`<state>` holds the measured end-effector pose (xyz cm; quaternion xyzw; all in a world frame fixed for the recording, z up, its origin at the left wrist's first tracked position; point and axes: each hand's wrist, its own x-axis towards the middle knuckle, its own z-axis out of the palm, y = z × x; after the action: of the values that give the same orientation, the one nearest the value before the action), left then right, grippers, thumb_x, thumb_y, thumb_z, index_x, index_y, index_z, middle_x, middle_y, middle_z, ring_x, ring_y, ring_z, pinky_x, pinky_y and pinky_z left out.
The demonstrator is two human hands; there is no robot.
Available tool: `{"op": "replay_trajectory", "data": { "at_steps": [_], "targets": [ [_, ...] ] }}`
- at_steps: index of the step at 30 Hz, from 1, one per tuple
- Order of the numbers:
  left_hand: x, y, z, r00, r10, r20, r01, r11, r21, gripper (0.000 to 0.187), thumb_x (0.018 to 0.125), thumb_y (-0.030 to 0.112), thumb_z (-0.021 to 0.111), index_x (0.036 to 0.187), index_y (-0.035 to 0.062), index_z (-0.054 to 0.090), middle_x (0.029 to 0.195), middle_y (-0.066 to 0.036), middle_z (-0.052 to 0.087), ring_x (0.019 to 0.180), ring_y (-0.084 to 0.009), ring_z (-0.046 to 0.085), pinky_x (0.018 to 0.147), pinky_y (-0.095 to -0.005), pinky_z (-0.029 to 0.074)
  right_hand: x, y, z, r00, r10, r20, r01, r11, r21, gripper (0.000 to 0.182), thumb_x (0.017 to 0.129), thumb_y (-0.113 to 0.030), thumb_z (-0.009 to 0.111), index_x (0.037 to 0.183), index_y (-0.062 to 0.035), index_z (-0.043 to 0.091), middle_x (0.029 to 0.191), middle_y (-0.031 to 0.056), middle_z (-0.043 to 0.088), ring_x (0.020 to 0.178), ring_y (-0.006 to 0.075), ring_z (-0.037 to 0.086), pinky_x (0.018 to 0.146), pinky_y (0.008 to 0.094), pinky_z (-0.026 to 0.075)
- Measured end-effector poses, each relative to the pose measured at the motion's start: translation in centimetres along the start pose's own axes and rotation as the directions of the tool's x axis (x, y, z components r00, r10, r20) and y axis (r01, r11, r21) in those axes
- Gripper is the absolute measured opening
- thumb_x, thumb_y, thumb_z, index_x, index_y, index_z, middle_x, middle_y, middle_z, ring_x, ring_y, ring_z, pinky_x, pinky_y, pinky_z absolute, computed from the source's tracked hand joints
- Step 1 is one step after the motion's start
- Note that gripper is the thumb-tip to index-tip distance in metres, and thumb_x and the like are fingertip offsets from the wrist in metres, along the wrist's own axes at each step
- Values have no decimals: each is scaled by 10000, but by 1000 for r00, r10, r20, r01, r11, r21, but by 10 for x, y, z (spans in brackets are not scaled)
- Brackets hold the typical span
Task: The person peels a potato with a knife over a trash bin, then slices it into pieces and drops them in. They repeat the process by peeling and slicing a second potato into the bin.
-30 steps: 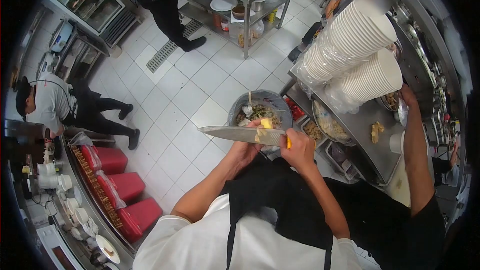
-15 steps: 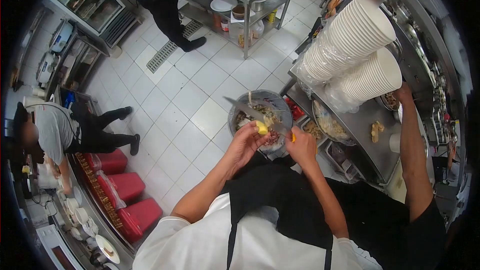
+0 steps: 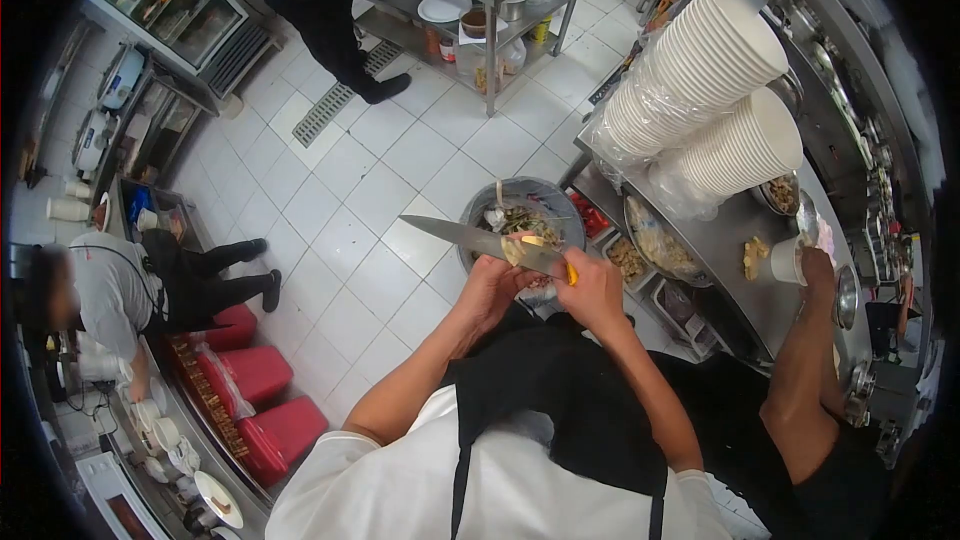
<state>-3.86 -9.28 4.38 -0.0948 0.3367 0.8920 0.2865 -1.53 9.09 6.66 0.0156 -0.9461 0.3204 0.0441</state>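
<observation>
Over a lined bin [image 3: 545,202] of food scraps, my right hand [image 3: 590,292] is wrapped round the yellow handle of a large knife [image 3: 450,230]. The blade points left and lies across a pale yellow piece of food [image 3: 513,251]. That piece is pinched in the fingers of my left hand [image 3: 487,290], partly hidden by the blade. What the piece is, I cannot tell.
Stacked white tubs [image 3: 690,70] in plastic stand on the steel counter [image 3: 715,250] at right, beside ginger-like pieces [image 3: 755,257]. A co-worker's hand [image 3: 817,275] holds a white cup [image 3: 788,260]. Two more people stand at left and top. Red bins [image 3: 285,430] sit lower left.
The knife has swung flatter and lower across the food piece, and my left hand has turned inward. The co-worker's hand at right has moved down from the bowl to the white cup.
</observation>
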Motion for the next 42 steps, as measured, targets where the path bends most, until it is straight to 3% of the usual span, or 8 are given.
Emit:
{"op": "replay_trajectory", "data": {
  "at_steps": [13,16,19,22,28,31,37,42],
  "targets": [
    [-5,2,-9,1000,-3,11,4,999,-36,423,944,141,602,1332,15,491,1233,-125,604,1072,-201,631,956,-309,536,-9,39,12,966,259,10,-259,966,-13,157,833,-232,647,817,-76,658,701,220,644,734,434,646,654,529,489],
    [0,-7,-12,1000,-7,16,8,999,-44,414,937,170,630,1301,27,494,1234,-114,595,1097,-205,617,980,-335,521,-6,11,-3,997,65,-31,-64,997,38,144,828,-203,661,801,-67,624,692,213,639,700,427,641,628,519,490],
    [-1,-11,-6,999,34,-17,-33,998,45,431,934,265,657,1284,64,505,1220,-89,595,1123,-203,599,981,-373,503,-8,2,-4,994,-55,-94,59,997,39,183,809,-182,680,759,-41,576,646,211,596,632,415,621,564,491,466],
    [-3,-9,-3,999,-33,-29,32,999,-27,414,928,240,683,1273,74,522,1224,-50,585,1122,-172,592,938,-358,520,-10,-3,-7,985,-127,-119,125,992,-24,172,806,-175,682,758,-53,570,613,194,589,604,415,614,551,504,459],
    [-1,-13,-7,1000,27,-8,-27,998,49,397,935,217,668,1274,70,523,1208,-61,602,1108,-177,605,929,-354,522,-10,4,-5,988,-109,-113,99,991,-87,174,808,-177,674,759,-49,568,625,204,600,612,423,617,559,512,464],
    [-2,-8,-10,998,55,41,-57,998,31,370,932,138,645,1271,46,527,1169,-82,633,1045,-182,638,912,-339,540,-10,17,-1,999,43,-27,-45,993,-109,155,803,-198,685,820,-59,617,678,202,643,671,404,652,596,503,494],
    [-2,-2,-7,995,104,-7,-104,992,66,346,931,72,618,1259,-6,541,1142,-91,652,988,-189,664,904,-330,551,-8,23,2,990,136,-35,-136,991,2,162,788,-226,695,798,-74,638,685,194,646,677,414,650,613,497,496],
    [4,-8,-16,994,113,-7,-111,983,148,335,930,51,600,1251,-30,543,1134,-93,666,993,-183,668,902,-322,537,0,-1,-5,999,39,-19,-39,999,8,143,797,-184,668,778,-52,617,694,212,631,693,430,637,602,474,489]
  ]
}}
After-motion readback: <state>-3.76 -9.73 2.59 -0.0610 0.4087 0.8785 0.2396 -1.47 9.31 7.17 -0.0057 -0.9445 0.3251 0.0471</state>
